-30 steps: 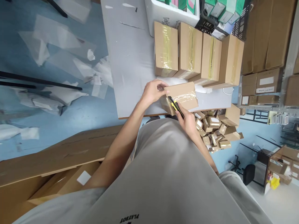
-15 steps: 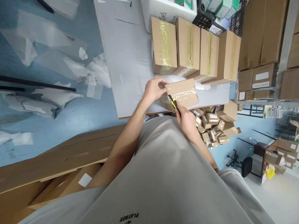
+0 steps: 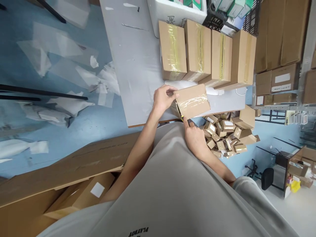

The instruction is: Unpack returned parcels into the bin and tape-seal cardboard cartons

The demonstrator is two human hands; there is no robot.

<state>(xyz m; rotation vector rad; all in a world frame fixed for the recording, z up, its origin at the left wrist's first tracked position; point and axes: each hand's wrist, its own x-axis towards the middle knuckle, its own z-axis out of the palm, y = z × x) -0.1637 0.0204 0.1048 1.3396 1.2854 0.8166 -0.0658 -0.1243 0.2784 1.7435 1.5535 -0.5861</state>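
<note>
A small cardboard box (image 3: 194, 100) with clear tape along its top lies tilted at the table's front edge. My left hand (image 3: 164, 98) grips the box's far left corner between thumb and fingers. At the near left corner, my right hand (image 3: 195, 136) is closed around a box cutter (image 3: 182, 117), its index finger stretched along it. Only a yellow and black bit of the cutter shows; the rest is hidden by the hand. A dark slit runs along the box's left top edge, by the cutter's tip.
Several taped cardboard boxes (image 3: 199, 49) stand in a row behind, before a white foam box (image 3: 177, 14). Below the grey table (image 3: 138, 79), to the right, lies a heap of small opened boxes (image 3: 224, 131). A large open carton (image 3: 74, 164) stands at lower left.
My right hand has drawn the box cutter toward me along the box's left edge, down to the near corner. The left hand keeps its hold. The view has shifted slightly.
</note>
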